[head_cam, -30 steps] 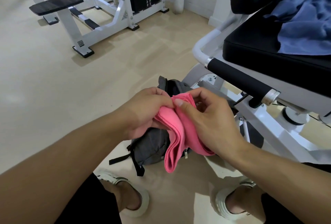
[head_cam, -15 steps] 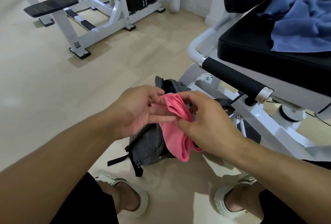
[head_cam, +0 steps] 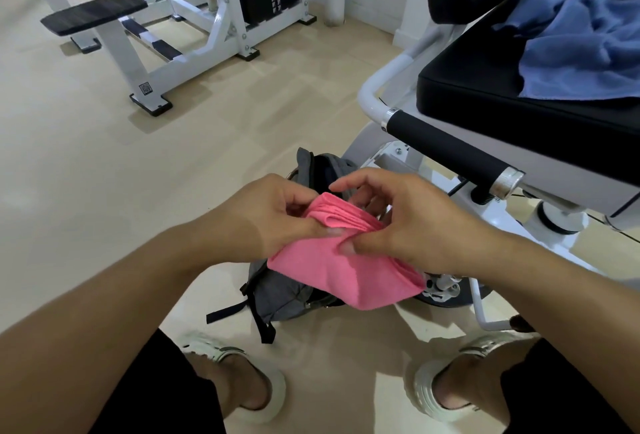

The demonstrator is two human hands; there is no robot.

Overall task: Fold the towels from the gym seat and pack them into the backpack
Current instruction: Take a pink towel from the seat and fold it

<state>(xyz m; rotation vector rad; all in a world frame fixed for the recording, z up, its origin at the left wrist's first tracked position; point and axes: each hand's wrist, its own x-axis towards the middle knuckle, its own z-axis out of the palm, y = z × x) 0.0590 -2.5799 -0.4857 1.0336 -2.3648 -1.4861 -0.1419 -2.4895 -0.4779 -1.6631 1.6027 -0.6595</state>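
Observation:
A pink towel [head_cam: 341,269], folded into several layers, hangs between my hands above a grey backpack [head_cam: 282,289]. My left hand [head_cam: 273,217] pinches the folded edge with thumb on top. My right hand [head_cam: 405,222] pinches the same edge from the right, its index finger raised. The backpack stands on the floor with its top open at the far end, partly hidden by the towel and my hands. A crumpled blue towel [head_cam: 578,42] lies on the black gym seat [head_cam: 485,87] at the upper right.
The seat's white frame and a black padded handle [head_cam: 450,153] stand just right of the backpack. A white weight machine [head_cam: 194,24] with black pads fills the far left. Beige floor lies between. My sandalled feet [head_cam: 242,385] stand below the backpack.
The towel has been doubled over again and now hangs shorter and wider. Both hands have shifted their pinch to the folded top edge, and my view has moved slightly.

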